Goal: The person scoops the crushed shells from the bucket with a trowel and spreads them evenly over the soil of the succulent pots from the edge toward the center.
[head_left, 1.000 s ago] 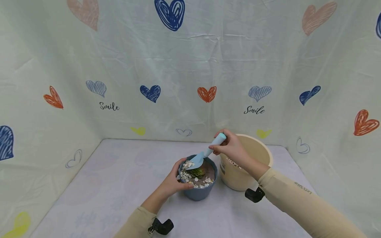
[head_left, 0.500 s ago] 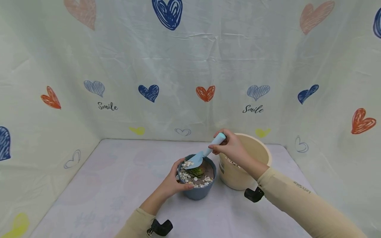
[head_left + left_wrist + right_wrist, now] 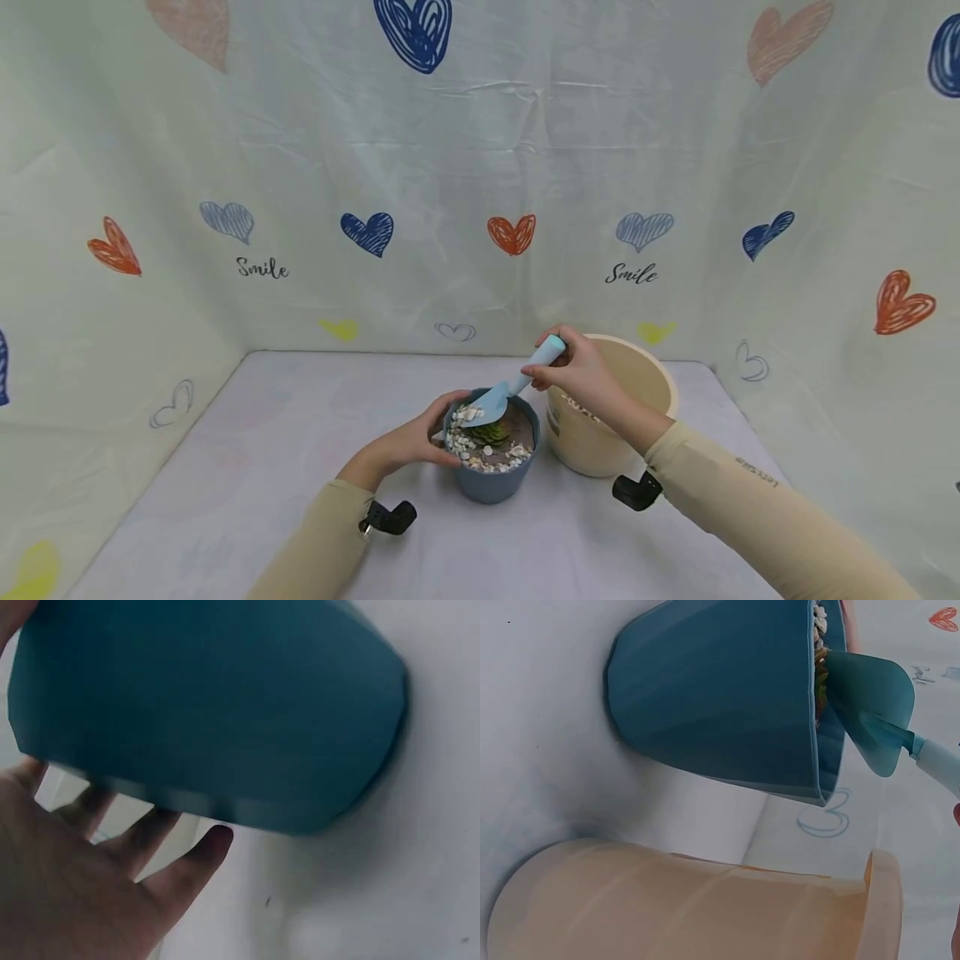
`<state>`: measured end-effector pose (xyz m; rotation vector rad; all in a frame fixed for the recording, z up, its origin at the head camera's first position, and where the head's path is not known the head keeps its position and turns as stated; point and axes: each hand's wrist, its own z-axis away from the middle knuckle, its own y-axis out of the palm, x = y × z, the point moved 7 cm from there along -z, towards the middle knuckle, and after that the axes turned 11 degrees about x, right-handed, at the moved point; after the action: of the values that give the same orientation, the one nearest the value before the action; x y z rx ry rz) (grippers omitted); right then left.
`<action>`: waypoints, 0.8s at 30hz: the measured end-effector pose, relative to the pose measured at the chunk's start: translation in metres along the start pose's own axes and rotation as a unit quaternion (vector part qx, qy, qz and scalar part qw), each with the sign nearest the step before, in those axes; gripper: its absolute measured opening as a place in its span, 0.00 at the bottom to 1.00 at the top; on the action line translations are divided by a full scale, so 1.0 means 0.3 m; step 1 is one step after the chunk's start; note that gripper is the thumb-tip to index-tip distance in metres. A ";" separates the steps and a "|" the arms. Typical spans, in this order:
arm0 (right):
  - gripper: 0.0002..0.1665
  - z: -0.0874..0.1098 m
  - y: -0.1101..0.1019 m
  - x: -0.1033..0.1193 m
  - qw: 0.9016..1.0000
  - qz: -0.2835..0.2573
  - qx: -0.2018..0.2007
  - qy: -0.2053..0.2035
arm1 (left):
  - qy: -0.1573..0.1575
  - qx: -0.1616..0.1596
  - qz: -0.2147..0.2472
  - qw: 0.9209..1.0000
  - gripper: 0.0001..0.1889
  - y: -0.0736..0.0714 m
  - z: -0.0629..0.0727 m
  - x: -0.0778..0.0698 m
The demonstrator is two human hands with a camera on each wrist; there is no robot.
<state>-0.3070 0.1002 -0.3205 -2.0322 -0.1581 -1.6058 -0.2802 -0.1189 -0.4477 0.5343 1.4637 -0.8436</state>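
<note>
A blue flowerpot [image 3: 491,487] stands on the table, with a small green succulent [image 3: 491,433] in brown soil and pale pebbles [image 3: 461,443] around its inner edge. My right hand [image 3: 581,379] pinches the pale-blue handle of a small trowel [image 3: 491,407]. Its blade is tilted over the pot's left part and partly covers the succulent. At the pot's left side is my left hand [image 3: 411,440], thumb toward the near side and a finger by the rim. In the left wrist view its fingers [image 3: 187,874] are spread along the pot wall, with little curl.
Right of the pot and close to it stands a larger cream bucket [image 3: 588,450], partly behind my right forearm. Pale pebbles show inside it. A white table [image 3: 322,400] runs back to a hanging sheet [image 3: 442,150] with printed hearts.
My left hand loosens on the pot: its thumb draws back to the left and the wrist shifts left and up. The trowel stays over the pot. The view pans slightly.
</note>
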 end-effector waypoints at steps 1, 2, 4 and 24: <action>0.22 0.000 0.001 0.000 1.000 0.000 0.000 -0.001 | 0.004 0.011 -0.002 1.000 0.53 -0.005 -0.005 -0.001; 0.22 0.001 0.001 0.000 1.000 0.000 0.000 -0.003 | 0.009 0.023 -0.005 1.000 0.53 -0.009 -0.010 -0.003; 0.22 0.001 0.002 -0.004 1.000 0.000 0.000 -0.004 | 0.021 0.044 -0.003 0.999 0.53 -0.013 -0.019 -0.007; 0.23 0.001 0.006 -0.003 1.000 -0.004 -0.001 -0.011 | 0.021 0.047 0.010 0.999 0.54 -0.024 -0.033 0.006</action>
<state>-0.3063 0.0989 -0.3219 -2.0537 -0.1741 -1.5899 -0.2922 -0.1160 -0.4491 0.6405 1.4586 -0.8934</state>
